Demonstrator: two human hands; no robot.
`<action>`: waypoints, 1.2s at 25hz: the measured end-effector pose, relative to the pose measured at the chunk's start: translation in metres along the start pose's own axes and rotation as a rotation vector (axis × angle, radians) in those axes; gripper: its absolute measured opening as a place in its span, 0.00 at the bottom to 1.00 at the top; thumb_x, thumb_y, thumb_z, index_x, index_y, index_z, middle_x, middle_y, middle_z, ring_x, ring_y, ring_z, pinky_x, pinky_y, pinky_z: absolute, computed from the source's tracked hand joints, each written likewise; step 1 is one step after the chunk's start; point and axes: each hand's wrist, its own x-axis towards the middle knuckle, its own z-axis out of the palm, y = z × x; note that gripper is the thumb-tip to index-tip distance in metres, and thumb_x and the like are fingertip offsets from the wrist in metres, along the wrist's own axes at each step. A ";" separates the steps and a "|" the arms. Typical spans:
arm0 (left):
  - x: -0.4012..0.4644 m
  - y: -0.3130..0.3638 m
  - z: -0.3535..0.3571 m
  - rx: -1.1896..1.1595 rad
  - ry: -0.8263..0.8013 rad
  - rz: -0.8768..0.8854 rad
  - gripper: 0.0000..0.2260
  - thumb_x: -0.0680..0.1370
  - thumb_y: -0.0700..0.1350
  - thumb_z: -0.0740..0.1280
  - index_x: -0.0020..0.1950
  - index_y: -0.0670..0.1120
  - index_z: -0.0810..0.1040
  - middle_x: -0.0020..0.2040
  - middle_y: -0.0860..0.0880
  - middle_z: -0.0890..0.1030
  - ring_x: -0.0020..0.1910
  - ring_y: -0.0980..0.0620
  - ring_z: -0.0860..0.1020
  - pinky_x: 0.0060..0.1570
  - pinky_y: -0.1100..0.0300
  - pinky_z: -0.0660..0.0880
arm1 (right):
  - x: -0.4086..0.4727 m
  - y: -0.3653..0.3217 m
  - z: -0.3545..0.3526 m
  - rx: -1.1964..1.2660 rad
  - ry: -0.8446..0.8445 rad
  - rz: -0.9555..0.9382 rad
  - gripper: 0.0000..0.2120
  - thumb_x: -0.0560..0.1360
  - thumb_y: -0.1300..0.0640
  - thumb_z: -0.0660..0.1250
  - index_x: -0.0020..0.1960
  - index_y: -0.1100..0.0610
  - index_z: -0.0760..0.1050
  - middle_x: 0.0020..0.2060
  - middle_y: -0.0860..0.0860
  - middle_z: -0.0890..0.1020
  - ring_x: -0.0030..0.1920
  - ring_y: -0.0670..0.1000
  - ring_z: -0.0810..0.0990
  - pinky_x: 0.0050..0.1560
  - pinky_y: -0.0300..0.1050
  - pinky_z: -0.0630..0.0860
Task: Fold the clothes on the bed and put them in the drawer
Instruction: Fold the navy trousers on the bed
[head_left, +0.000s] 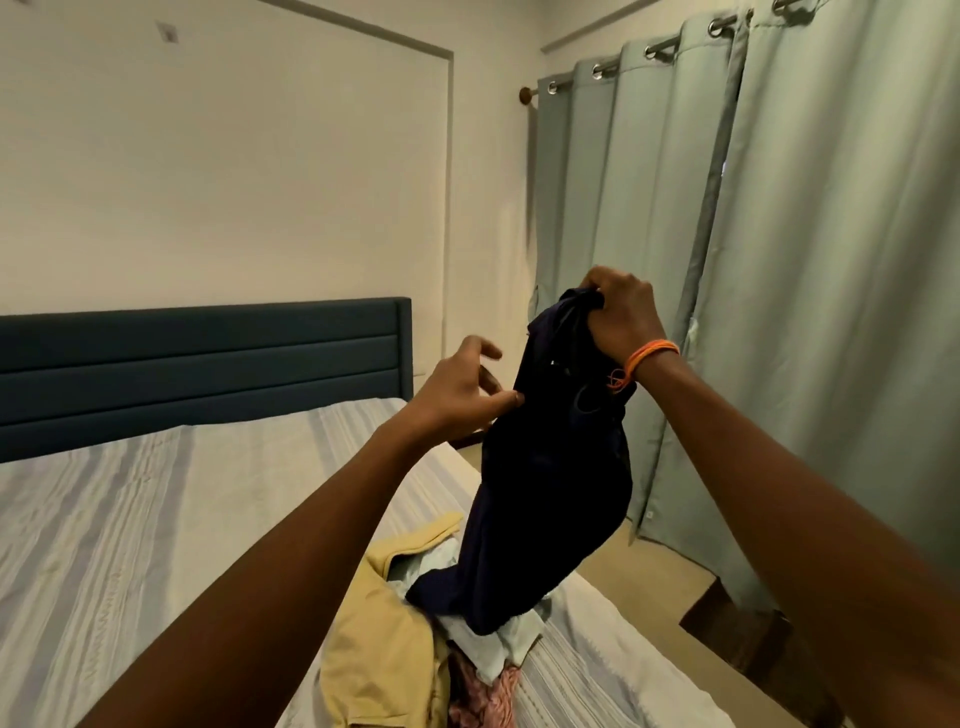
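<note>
A dark navy garment hangs in the air over the bed's right edge. My right hand, with an orange thread band at the wrist, is shut on its top end. My left hand is beside it with fingers spread, the thumb touching the garment's left edge. The garment's lower end rests on a pile of clothes: a tan piece, a pale light-blue piece and a pink patterned piece. The bed has a grey striped sheet. No drawer is in view.
A dark blue padded headboard stands against the white wall. Grey-green curtains hang at the right. A strip of beige floor runs between bed and curtains, with a dark wooden piece at the lower right.
</note>
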 end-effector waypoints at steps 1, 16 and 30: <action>0.001 -0.003 0.009 -0.016 -0.017 -0.040 0.21 0.75 0.53 0.72 0.62 0.48 0.69 0.48 0.48 0.80 0.42 0.51 0.82 0.41 0.62 0.79 | 0.002 0.006 -0.003 -0.011 0.008 0.039 0.12 0.71 0.72 0.59 0.48 0.64 0.79 0.44 0.61 0.82 0.45 0.60 0.79 0.41 0.39 0.66; 0.037 0.018 -0.059 0.806 0.410 -0.061 0.02 0.73 0.45 0.70 0.41 0.49 0.77 0.37 0.48 0.77 0.41 0.42 0.79 0.39 0.56 0.69 | 0.029 0.085 -0.040 -0.611 -0.503 -0.147 0.09 0.74 0.54 0.64 0.52 0.50 0.80 0.49 0.56 0.81 0.54 0.60 0.77 0.46 0.47 0.71; 0.018 -0.020 -0.088 -0.280 0.289 -0.292 0.08 0.76 0.46 0.71 0.47 0.42 0.77 0.40 0.46 0.81 0.36 0.52 0.81 0.32 0.62 0.76 | 0.013 0.145 -0.054 -0.225 -1.043 0.127 0.11 0.67 0.51 0.79 0.34 0.52 0.79 0.26 0.43 0.76 0.30 0.45 0.73 0.31 0.35 0.71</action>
